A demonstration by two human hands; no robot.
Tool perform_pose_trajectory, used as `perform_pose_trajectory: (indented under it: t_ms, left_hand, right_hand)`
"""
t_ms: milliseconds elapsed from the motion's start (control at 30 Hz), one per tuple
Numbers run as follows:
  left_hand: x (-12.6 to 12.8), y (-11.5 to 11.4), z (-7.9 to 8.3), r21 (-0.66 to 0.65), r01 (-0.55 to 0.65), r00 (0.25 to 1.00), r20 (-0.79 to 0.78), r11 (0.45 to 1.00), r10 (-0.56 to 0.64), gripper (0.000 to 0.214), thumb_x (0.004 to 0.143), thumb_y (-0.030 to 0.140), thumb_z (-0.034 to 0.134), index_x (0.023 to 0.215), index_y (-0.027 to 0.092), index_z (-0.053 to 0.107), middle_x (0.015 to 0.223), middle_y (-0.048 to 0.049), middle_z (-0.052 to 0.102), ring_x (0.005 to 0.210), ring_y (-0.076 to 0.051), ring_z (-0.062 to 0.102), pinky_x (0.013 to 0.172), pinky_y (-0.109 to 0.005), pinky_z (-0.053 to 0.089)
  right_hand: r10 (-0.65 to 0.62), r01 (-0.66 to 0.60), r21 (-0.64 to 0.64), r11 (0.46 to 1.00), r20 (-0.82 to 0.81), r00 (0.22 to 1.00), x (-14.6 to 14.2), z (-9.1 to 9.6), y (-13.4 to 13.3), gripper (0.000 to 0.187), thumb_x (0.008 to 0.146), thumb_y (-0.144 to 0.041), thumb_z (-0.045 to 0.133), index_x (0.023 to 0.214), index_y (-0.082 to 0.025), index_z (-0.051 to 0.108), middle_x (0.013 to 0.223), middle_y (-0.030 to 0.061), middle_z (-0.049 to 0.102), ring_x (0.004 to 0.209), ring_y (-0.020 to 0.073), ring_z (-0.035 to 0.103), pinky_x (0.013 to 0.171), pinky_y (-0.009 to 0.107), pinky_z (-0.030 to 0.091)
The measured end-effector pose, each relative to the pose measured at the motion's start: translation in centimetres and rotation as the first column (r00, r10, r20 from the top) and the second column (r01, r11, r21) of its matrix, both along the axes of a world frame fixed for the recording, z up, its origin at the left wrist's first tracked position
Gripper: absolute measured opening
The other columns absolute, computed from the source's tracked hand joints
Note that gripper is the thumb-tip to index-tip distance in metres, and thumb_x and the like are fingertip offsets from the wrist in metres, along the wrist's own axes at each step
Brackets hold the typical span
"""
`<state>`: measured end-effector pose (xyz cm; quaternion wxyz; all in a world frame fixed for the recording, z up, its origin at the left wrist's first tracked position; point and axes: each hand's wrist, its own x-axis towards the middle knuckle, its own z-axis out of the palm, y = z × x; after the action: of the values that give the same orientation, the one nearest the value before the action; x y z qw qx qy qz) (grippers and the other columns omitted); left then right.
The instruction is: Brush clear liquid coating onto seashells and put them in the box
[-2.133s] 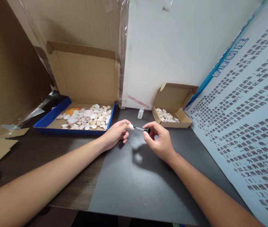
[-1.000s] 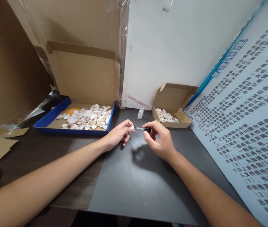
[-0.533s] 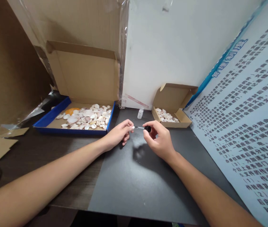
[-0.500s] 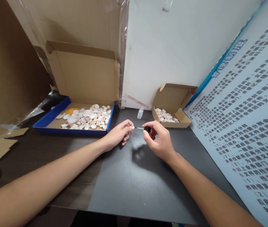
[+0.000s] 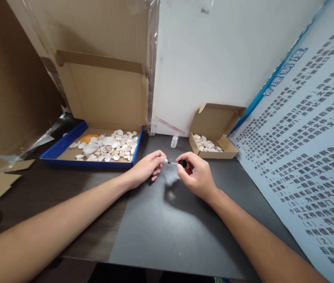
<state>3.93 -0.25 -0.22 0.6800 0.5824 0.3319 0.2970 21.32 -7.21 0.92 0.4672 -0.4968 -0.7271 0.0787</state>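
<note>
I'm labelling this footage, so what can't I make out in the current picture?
All in the head view:
White piece: exact shape; too small, partly covered by the left hand.
Dark applicator tip: too small to tell if it touches the piece.
Black cap: partly hidden by the right hand.
Bottle: label print too small to read.
Poster: cut off by the right edge.

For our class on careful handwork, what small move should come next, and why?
Probably a light stroke of the brush across the small white piece: the left hand pinches that piece, the right hand holds the black cap, brush tip towards the piece.
</note>
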Motion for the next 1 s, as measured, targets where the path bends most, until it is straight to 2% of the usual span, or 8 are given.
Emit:
perform_pose_trajectory:
  t_ms: [167, 300, 533, 733, 900, 1000]
  left_hand:
    - [0.02, -0.02, -0.07, 0.006, -0.001, 1.0, 0.0, 1.0, 0.001, 0.01, 0.086, 0.029, 0.049, 0.083, 0.02, 0.047, 0.063, 0.0079, 0.036, 0.042, -0.004, 0.031, 0.035, -0.015, 0.032]
    - [0.05, 0.06, -0.18, 0.015, 0.005, 1.0, -0.006, 1.0, -0.005, 0.011, 0.086, 0.029, 0.048, 0.081, 0.02, 0.046, 0.064, 0.0073, 0.038, 0.042, -0.004, 0.032, 0.035, -0.016, 0.033]
    - [0.01, -0.03, -0.18, 0.038, 0.006, 1.0, -0.016, 0.999, -0.006, 0.014, 0.087, 0.032, 0.049, 0.081, 0.02, 0.046, 0.064, 0.0074, 0.041, 0.041, -0.004, 0.034, 0.036, -0.016, 0.033]
    - [0.01, 0.0, -0.27, 0.071, 0.003, 0.999, -0.045, 0.997, 0.0, 0.015, 0.085, 0.033, 0.051, 0.081, 0.02, 0.047, 0.066, 0.0063, 0.048, 0.039, -0.004, 0.038, 0.035, -0.017, 0.033]
    - [0.02, -0.03, -0.06, 0.067, 0.008, 0.998, -0.067, 0.998, -0.003, 0.014, 0.085, 0.032, 0.048, 0.081, 0.02, 0.046, 0.068, 0.0054, 0.052, 0.038, -0.005, 0.041, 0.035, -0.017, 0.033]
    - [0.02, -0.08, 0.01, 0.062, 0.003, 0.998, -0.062, 0.998, 0.001, 0.013, 0.085, 0.032, 0.049, 0.081, 0.02, 0.047, 0.067, 0.0056, 0.051, 0.038, -0.005, 0.041, 0.035, -0.017, 0.033]
  right_hand:
    - [0.03, -0.03, -0.01, 1.0, -0.028, 0.999, -0.05, 0.11, 0.03, 0.011, 0.082, -0.021, 0.056, 0.091, -0.017, 0.061, 0.066, -0.0036, 0.049, 0.051, 0.0091, 0.044, 0.052, 0.022, 0.039]
    - [0.038, -0.039, -0.063, 0.997, -0.002, 0.999, -0.08, 0.15, -0.07, 0.005, 0.079, -0.021, 0.056, 0.082, -0.018, 0.059, 0.06, -0.0044, 0.048, 0.05, 0.0095, 0.043, 0.051, 0.023, 0.037]
    - [0.024, -0.025, -0.033, 0.999, -0.019, 1.0, -0.07, 0.35, -0.35, 0.007, 0.081, -0.022, 0.055, 0.085, -0.017, 0.06, 0.06, -0.0043, 0.048, 0.05, 0.0094, 0.044, 0.051, 0.022, 0.038]
    - [0.039, -0.034, -0.104, 0.994, 0.043, 0.998, -0.3, 0.0, -0.32, 0.006, 0.08, -0.021, 0.056, 0.079, -0.018, 0.06, 0.055, -0.0055, 0.044, 0.048, 0.0092, 0.041, 0.05, 0.022, 0.035]
    - [-0.003, 0.003, -0.001, 1.0, -0.018, 1.0, -0.38, 0.3, -0.34, 0.007, 0.081, -0.022, 0.055, 0.084, -0.018, 0.061, 0.061, -0.0041, 0.049, 0.05, 0.0093, 0.043, 0.052, 0.022, 0.038]
    - [-0.012, 0.012, -0.025, 1.0, 0.009, 1.0, -0.38, 0.36, -0.33, 0.005, 0.08, -0.022, 0.055, 0.08, -0.018, 0.059, 0.059, -0.0045, 0.048, 0.049, 0.0092, 0.042, 0.051, 0.022, 0.036]
